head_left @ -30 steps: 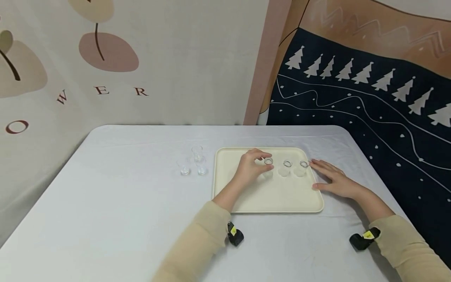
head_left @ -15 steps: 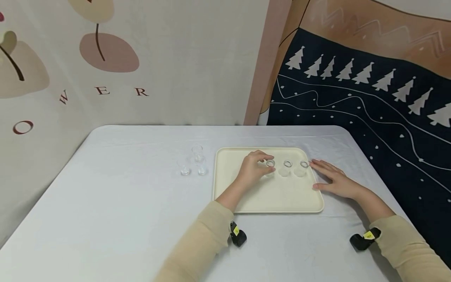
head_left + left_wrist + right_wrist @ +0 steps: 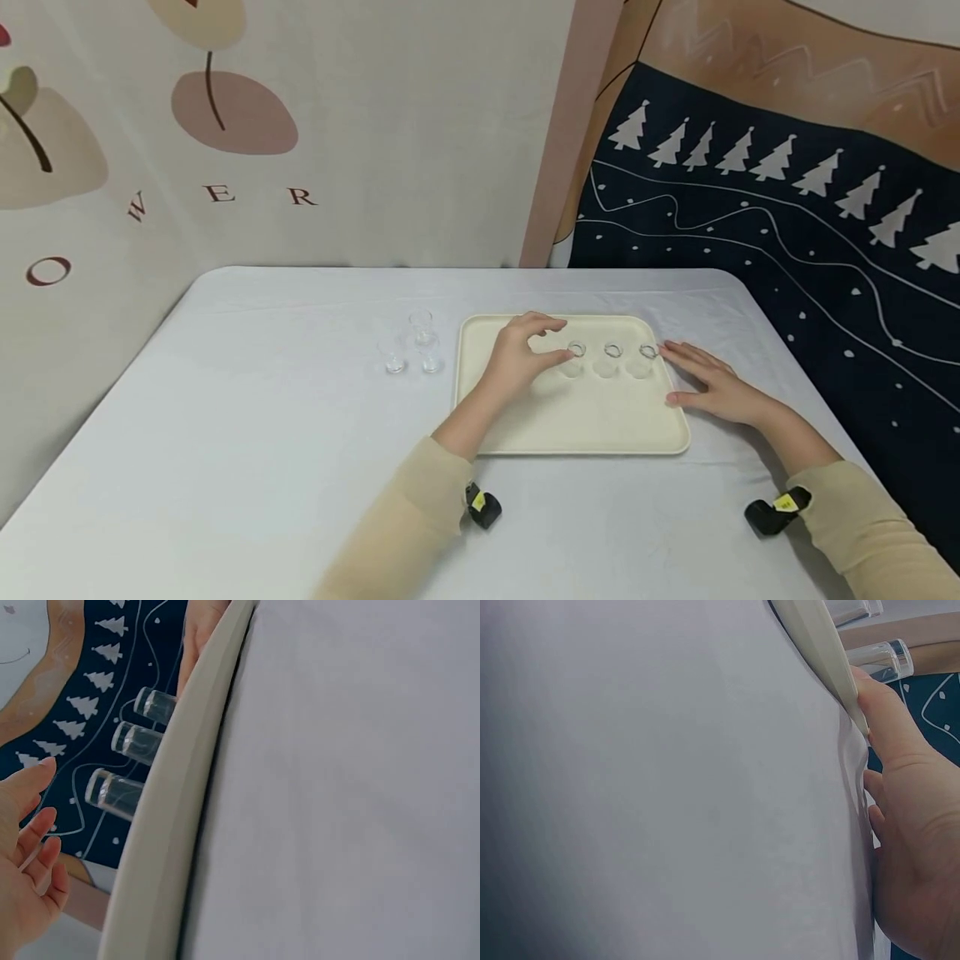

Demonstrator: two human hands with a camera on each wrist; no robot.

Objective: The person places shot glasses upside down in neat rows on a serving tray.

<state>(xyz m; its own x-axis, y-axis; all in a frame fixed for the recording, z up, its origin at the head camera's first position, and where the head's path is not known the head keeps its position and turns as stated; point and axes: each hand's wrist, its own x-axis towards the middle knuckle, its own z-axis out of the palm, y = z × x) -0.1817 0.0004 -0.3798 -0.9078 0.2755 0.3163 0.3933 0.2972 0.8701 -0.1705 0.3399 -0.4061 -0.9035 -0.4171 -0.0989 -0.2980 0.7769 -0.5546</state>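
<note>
Three small clear glasses stand upright in a row on the cream tray [image 3: 577, 427]: a left one [image 3: 572, 367], a middle one [image 3: 606, 367] and a right one [image 3: 639, 367]. My left hand [image 3: 516, 360] is just left of the left glass, thumb and fingers spread apart with nothing between them. In the left wrist view, a gap shows between that hand [image 3: 22, 877] and the nearest glass [image 3: 120, 796]. My right hand [image 3: 718, 390] rests at the tray's right edge, fingers extended; its thumb touches the rim, as the right wrist view also shows.
Left of the tray, more clear glasses stand close together on the white-covered table [image 3: 262, 433], among them a front-left one [image 3: 395, 365] and a front-right one [image 3: 431, 364]. A pale printed cloth [image 3: 412, 167] hangs behind, and a dark tree-patterned one [image 3: 750, 208] at right.
My left hand moved the left glass slightly right and toward me, then let go and drew back to the left with its fingers spreading. The right hand stayed put.
</note>
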